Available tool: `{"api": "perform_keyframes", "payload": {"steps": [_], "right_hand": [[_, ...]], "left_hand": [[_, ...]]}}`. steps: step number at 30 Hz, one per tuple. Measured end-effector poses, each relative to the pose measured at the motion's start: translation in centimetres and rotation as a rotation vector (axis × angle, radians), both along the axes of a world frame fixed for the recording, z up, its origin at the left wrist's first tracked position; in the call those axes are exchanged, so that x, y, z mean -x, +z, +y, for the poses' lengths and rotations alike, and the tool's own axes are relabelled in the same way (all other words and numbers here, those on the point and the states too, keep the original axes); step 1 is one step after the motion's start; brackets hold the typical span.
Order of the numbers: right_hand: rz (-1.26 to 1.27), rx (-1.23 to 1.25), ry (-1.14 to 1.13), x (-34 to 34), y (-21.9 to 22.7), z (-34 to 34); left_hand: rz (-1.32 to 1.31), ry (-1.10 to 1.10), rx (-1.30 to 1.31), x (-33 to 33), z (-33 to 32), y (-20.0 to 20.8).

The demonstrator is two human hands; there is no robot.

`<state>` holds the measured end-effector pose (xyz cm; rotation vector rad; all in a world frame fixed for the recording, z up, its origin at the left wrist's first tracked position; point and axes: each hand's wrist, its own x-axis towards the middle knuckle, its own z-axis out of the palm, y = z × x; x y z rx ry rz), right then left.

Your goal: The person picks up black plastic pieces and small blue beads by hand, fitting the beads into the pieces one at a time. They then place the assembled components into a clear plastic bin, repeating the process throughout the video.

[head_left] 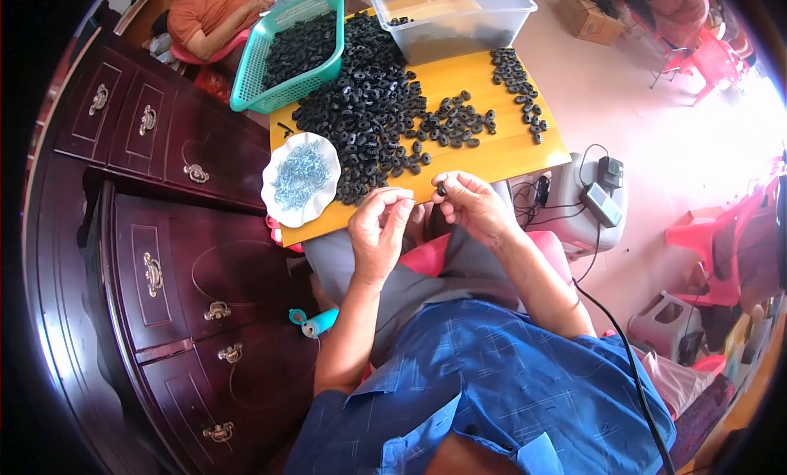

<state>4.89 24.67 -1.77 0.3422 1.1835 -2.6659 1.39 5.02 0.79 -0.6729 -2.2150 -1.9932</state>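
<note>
Over the near edge of the yellow table (525,154), my right hand (482,211) pinches a small black plastic part (442,190) between thumb and fingertips. My left hand (379,229) is close beside it, thumb and fingers pressed together; anything in that pinch is too small to make out. The hands are apart by a narrow gap. Beyond them lies a big heap of like black parts (352,118), with a looser group (455,121) to its right. Left of the heap, a white scalloped dish (269,188) holds many tiny silvery-blue pieces (301,177).
A green basket (240,96) of black parts and a clear plastic bin (459,42) stand at the table's far side. More black parts (525,98) line the right edge. Dark wooden drawers (176,254) flank the left. Cables and adapters (602,204) rest on a grey stool at right.
</note>
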Motion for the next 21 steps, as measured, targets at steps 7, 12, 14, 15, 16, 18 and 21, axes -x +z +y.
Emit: {"api": "perform_keyframes", "payload": {"steps": [7,12,14,15,16,18,21], "right_hand": [[-0.025,0.302,0.07,-0.1,-0.7,-1.5],[-0.025,0.362,0.1,-0.1,-0.8,-1.9],[-0.029,0.378,0.098,-0.2,-0.9,-1.8],[-0.051,0.406,0.084,-0.2,-1.0,-1.7],[-0.072,0.436,0.069,-0.2,-1.1,-1.7],[-0.067,0.448,0.082,-0.2,-1.1,-1.6],[-0.054,0.474,0.099,-0.3,-1.3,-1.4]], "left_hand": [[-0.055,-0.033,0.002,-0.4,0.3,1.0],[0.129,0.029,0.083,0.0,0.6,0.2],[0.109,0.028,0.09,0.0,0.9,0.3],[0.104,0.021,0.09,0.0,1.0,0.3],[0.099,0.015,0.092,0.0,1.1,0.3],[0.106,0.018,0.103,0.0,1.4,0.0],[0.105,0.027,0.102,0.1,1.7,-0.2]]}}
